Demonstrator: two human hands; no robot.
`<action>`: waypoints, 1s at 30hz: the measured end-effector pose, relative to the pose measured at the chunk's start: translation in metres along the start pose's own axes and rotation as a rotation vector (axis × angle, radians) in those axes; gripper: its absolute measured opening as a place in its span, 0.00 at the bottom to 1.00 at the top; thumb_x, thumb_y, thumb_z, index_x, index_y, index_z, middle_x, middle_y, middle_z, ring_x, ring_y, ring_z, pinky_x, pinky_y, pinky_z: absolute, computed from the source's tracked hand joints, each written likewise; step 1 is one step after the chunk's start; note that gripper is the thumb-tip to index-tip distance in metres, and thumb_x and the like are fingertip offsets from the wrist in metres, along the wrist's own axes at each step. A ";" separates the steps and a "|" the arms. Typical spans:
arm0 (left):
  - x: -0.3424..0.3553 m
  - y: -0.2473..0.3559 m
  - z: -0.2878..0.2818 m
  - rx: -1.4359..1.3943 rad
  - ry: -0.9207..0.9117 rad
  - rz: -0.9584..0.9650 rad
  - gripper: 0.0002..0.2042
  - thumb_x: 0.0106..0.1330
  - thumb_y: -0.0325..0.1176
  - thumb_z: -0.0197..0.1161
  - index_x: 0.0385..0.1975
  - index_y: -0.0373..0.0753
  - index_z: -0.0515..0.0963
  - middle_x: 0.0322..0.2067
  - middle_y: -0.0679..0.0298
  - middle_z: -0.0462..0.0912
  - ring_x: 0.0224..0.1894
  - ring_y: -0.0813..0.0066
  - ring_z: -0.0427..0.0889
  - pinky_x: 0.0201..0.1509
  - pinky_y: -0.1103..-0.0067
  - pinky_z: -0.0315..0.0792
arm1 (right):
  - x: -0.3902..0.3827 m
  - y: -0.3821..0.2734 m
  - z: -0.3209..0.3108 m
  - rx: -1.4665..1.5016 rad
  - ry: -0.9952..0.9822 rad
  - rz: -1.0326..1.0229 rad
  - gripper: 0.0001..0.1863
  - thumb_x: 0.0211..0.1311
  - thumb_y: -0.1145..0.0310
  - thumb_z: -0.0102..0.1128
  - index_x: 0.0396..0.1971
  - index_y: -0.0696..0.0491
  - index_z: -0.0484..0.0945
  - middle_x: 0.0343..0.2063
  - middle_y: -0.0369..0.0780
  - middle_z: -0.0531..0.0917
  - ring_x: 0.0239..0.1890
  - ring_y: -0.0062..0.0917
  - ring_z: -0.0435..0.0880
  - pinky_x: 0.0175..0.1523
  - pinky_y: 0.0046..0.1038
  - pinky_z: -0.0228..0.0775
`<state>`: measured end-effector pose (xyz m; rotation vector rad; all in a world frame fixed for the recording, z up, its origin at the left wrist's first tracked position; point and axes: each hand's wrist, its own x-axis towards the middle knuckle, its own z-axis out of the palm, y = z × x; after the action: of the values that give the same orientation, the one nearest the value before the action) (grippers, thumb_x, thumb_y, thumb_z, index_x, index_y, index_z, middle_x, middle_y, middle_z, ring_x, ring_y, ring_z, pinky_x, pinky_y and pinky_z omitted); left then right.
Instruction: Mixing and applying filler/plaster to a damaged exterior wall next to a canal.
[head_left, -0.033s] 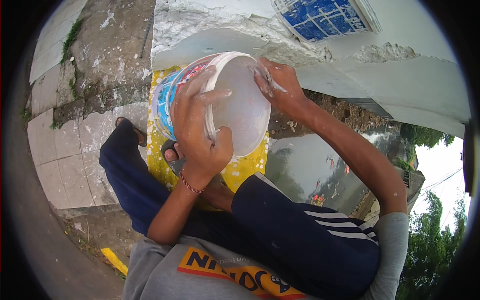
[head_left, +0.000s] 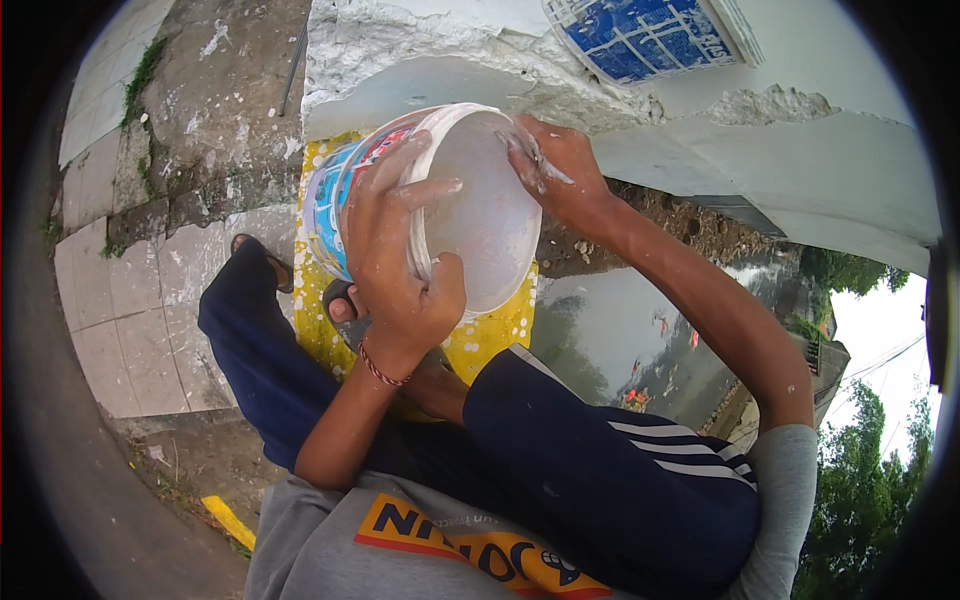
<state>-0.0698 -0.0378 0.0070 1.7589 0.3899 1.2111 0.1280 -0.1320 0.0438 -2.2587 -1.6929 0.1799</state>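
Observation:
A white plastic bucket [head_left: 480, 225] with a blue and red printed side lies tipped in front of me, its mouth turned to the right. My left hand [head_left: 400, 235] grips the near side at the rim, one finger reaching across the mouth and the thumb bent near the edge. At the far right of the rim, my right hand [head_left: 560, 170] is closed on the bucket's edge, with white paste smeared over its fingers. Whether those fingers also hold something small cannot be told. The bucket's inner wall has a whitish film.
Beneath the bucket is a yellow, white-spotted ledge [head_left: 490, 345], where my sandalled foot rests. Murky water [head_left: 630, 330] with floating litter lies to the right. A chipped white wall [head_left: 430, 40] rises beyond, with another blue-and-white bucket [head_left: 650, 40] by it. Paving tiles [head_left: 130, 310] spread leftward.

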 end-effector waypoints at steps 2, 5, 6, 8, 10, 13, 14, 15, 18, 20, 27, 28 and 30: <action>0.001 0.000 0.000 -0.009 0.000 -0.002 0.22 0.37 0.24 0.49 0.38 0.36 0.77 0.54 0.48 0.76 0.57 0.47 0.73 0.64 0.62 0.60 | 0.001 0.000 -0.001 -0.003 0.001 -0.003 0.10 0.65 0.69 0.52 0.38 0.62 0.74 0.29 0.56 0.80 0.32 0.53 0.80 0.37 0.45 0.73; 0.002 -0.001 -0.002 -0.019 0.004 -0.001 0.22 0.37 0.24 0.49 0.38 0.35 0.77 0.54 0.47 0.76 0.57 0.47 0.73 0.65 0.62 0.60 | 0.003 -0.003 -0.001 -0.003 -0.014 0.019 0.11 0.65 0.69 0.52 0.38 0.62 0.74 0.28 0.56 0.80 0.32 0.53 0.80 0.37 0.45 0.73; 0.002 -0.001 -0.002 -0.012 0.001 -0.003 0.22 0.37 0.24 0.49 0.38 0.35 0.77 0.54 0.47 0.76 0.57 0.46 0.73 0.65 0.62 0.60 | 0.004 -0.003 0.000 -0.002 -0.014 0.019 0.11 0.65 0.69 0.52 0.38 0.62 0.74 0.28 0.56 0.80 0.32 0.53 0.80 0.37 0.45 0.73; 0.003 -0.001 -0.003 -0.008 -0.001 -0.004 0.22 0.37 0.24 0.49 0.38 0.35 0.77 0.53 0.47 0.76 0.57 0.46 0.73 0.65 0.62 0.60 | 0.004 -0.003 0.000 0.013 -0.019 0.018 0.10 0.65 0.69 0.52 0.37 0.62 0.74 0.28 0.56 0.80 0.31 0.53 0.80 0.37 0.44 0.73; 0.003 -0.002 -0.002 -0.023 0.007 0.011 0.22 0.37 0.23 0.49 0.38 0.35 0.77 0.53 0.47 0.76 0.57 0.46 0.72 0.65 0.61 0.61 | 0.004 -0.002 0.000 0.013 -0.012 0.008 0.10 0.65 0.69 0.52 0.37 0.61 0.74 0.27 0.56 0.80 0.31 0.53 0.80 0.37 0.44 0.72; 0.003 -0.003 -0.001 -0.023 0.009 0.014 0.22 0.37 0.23 0.49 0.38 0.35 0.77 0.53 0.47 0.76 0.57 0.46 0.73 0.65 0.61 0.61 | 0.005 -0.003 -0.001 0.009 -0.011 -0.003 0.10 0.65 0.68 0.52 0.37 0.61 0.74 0.27 0.56 0.80 0.31 0.53 0.80 0.36 0.44 0.72; 0.003 -0.003 -0.001 -0.024 0.010 0.014 0.22 0.37 0.23 0.49 0.38 0.35 0.77 0.53 0.47 0.76 0.57 0.46 0.73 0.65 0.61 0.61 | 0.005 -0.004 -0.002 0.003 -0.017 -0.003 0.10 0.65 0.68 0.52 0.37 0.61 0.74 0.26 0.56 0.80 0.31 0.52 0.80 0.36 0.44 0.72; 0.002 -0.002 -0.002 -0.015 0.011 0.015 0.22 0.37 0.23 0.49 0.38 0.35 0.77 0.53 0.46 0.76 0.57 0.46 0.73 0.65 0.61 0.61 | 0.005 -0.003 -0.002 0.002 -0.017 -0.002 0.10 0.65 0.68 0.52 0.37 0.61 0.74 0.26 0.56 0.80 0.31 0.52 0.80 0.36 0.44 0.72; 0.003 -0.001 -0.002 -0.010 0.012 0.013 0.22 0.38 0.23 0.49 0.38 0.35 0.77 0.53 0.46 0.76 0.57 0.45 0.72 0.65 0.61 0.60 | 0.006 -0.003 0.000 -0.005 -0.012 -0.014 0.11 0.65 0.67 0.52 0.36 0.61 0.74 0.26 0.56 0.80 0.30 0.52 0.80 0.36 0.44 0.73; 0.003 -0.001 -0.003 -0.012 0.012 0.008 0.22 0.38 0.23 0.49 0.38 0.35 0.77 0.53 0.46 0.76 0.57 0.45 0.72 0.65 0.61 0.60 | 0.007 -0.003 0.000 -0.008 -0.014 -0.016 0.11 0.65 0.67 0.52 0.37 0.61 0.74 0.26 0.55 0.80 0.30 0.51 0.81 0.37 0.44 0.73; 0.002 -0.002 -0.003 -0.005 0.004 0.012 0.22 0.38 0.23 0.49 0.39 0.35 0.77 0.54 0.46 0.76 0.57 0.45 0.72 0.65 0.61 0.60 | 0.007 -0.002 0.003 -0.021 -0.004 -0.006 0.12 0.66 0.66 0.52 0.38 0.62 0.75 0.26 0.55 0.81 0.30 0.51 0.81 0.37 0.44 0.73; 0.002 -0.002 -0.003 -0.002 0.002 0.006 0.22 0.38 0.23 0.49 0.39 0.35 0.77 0.54 0.46 0.76 0.57 0.46 0.72 0.65 0.61 0.60 | 0.007 -0.001 0.003 -0.024 -0.009 -0.010 0.13 0.66 0.66 0.52 0.38 0.62 0.75 0.26 0.55 0.81 0.30 0.51 0.81 0.37 0.43 0.73; 0.003 -0.001 -0.002 -0.004 0.000 0.008 0.23 0.38 0.23 0.49 0.39 0.35 0.77 0.54 0.47 0.76 0.57 0.46 0.72 0.65 0.62 0.60 | 0.007 -0.001 0.002 -0.027 -0.013 -0.013 0.13 0.66 0.66 0.52 0.38 0.62 0.75 0.26 0.55 0.81 0.30 0.51 0.81 0.37 0.43 0.73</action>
<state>-0.0704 -0.0340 0.0078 1.7590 0.3801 1.2165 0.1281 -0.1247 0.0424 -2.2705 -1.7260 0.1707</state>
